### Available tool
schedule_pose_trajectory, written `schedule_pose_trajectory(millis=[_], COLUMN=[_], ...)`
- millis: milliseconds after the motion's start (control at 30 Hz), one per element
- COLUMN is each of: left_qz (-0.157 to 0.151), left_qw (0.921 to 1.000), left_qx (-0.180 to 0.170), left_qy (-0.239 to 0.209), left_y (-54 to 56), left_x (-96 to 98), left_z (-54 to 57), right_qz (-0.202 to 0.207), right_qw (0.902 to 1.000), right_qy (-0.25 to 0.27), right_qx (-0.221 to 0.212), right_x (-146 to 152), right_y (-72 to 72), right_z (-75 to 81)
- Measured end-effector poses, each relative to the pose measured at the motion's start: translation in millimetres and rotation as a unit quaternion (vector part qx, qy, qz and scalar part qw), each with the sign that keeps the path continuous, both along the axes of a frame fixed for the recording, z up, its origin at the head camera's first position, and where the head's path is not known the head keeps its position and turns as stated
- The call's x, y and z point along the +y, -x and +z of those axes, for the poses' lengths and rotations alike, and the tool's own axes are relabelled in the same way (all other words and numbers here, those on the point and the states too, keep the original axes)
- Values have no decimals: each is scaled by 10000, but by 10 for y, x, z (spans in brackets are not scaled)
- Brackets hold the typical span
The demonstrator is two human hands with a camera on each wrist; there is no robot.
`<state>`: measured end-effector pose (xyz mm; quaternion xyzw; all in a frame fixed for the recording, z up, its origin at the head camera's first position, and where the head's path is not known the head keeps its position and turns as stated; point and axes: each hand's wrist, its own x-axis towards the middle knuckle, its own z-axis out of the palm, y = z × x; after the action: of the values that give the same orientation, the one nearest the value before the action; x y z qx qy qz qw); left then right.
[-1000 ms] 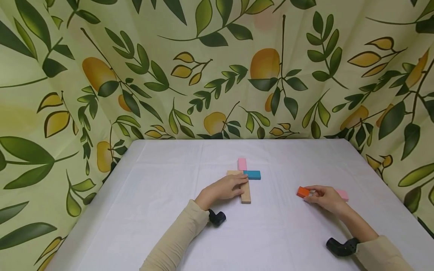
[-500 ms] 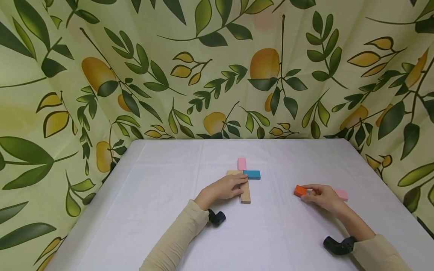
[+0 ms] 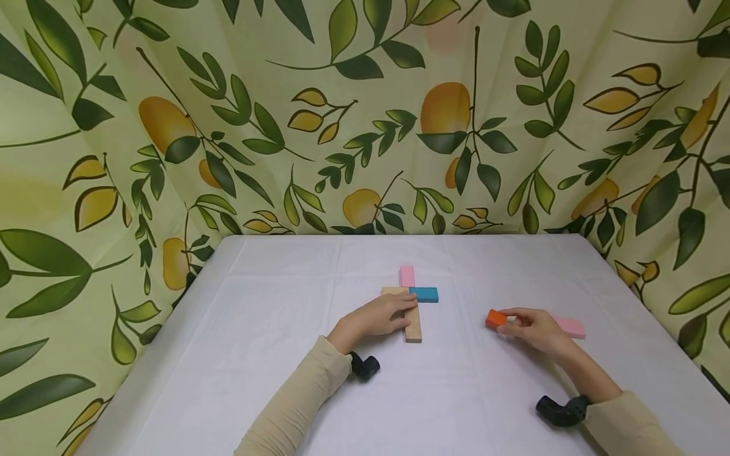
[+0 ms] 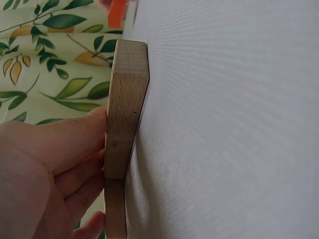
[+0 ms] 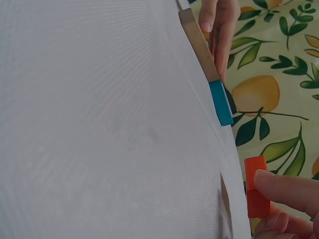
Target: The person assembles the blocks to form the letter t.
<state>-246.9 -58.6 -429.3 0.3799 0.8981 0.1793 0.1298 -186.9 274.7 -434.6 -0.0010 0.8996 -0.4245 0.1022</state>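
My left hand (image 3: 379,315) rests on a group of flat blocks, its fingers lying across the top of a long plain wooden block (image 3: 413,330). A second wooden block (image 3: 392,291) sits at that one's far left, partly under the hand. Blue (image 3: 424,294) and pink (image 3: 407,275) blocks adjoin them, to the right and at the far end. In the left wrist view, fingertips (image 4: 97,119) touch the top faces of the wooden pieces. On the right, my right hand (image 3: 533,329) pinches an orange block (image 3: 496,319) between thumb and fingers; the right wrist view shows it near the white cloth.
Behind my right hand a pink block (image 3: 570,327) lies on the white-covered table (image 3: 256,348). A leaf-and-fruit patterned curtain (image 3: 365,126) hangs along the table's back and sides. Each wrist wears a black camera piece (image 3: 561,411).
My right hand has moved the orange block a little to the left, away from the pink block on the right. My left hand and the grouped blocks have stayed in place.
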Motion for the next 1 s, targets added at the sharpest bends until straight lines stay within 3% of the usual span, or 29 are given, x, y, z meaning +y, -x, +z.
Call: schedule_pose_trajectory(millis=[200, 533, 1000], left_qz=[-28, -49, -94], left_qw=[10000, 9999, 9996], left_qx=[56, 97, 255], left_qy=[9, -8, 50], left_y=[-4, -10, -6], left_x=[1, -3, -3], left_z=[1, 17, 11], right_qz=[10, 84, 125], right_qw=[9999, 10000, 9993], right_qy=[37, -11, 359], right_qx=[-147, -1, -67], right_x=[-67, -184, -290], right_y=[10, 12, -5], right_z=[28, 29, 7])
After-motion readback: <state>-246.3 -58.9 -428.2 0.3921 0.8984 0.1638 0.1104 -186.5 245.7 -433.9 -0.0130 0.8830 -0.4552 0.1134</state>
